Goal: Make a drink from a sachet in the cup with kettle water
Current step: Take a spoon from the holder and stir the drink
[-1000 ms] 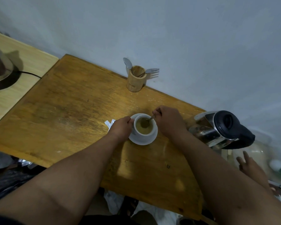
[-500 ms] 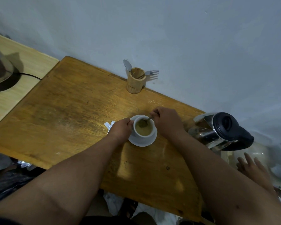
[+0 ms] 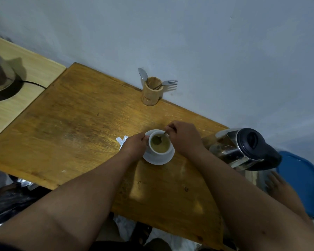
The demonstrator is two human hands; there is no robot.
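A white cup [image 3: 160,153] with light brown drink stands on a white saucer [image 3: 159,159] in the middle of the wooden table [image 3: 71,127]. My left hand [image 3: 134,146] grips the cup's left side. My right hand [image 3: 184,137] pinches the handle of a metal spoon [image 3: 159,138], whose bowl dips into the drink. A torn white sachet [image 3: 121,140] lies just left of my left hand, partly hidden by it. The steel kettle [image 3: 243,148] with a black lid and handle stands at the table's right end.
A wooden holder [image 3: 151,91] with a spoon and a fork stands at the back by the wall. A second appliance on a black base [image 3: 0,82] sits on the pale side table at left. A blue lid [image 3: 301,180] and a bare foot [image 3: 281,187] lie right, below the table.
The spoon's bowl has shifted to the left side of the cup as my right hand stirs. My left hand stays on the cup. The view has tilted slightly.
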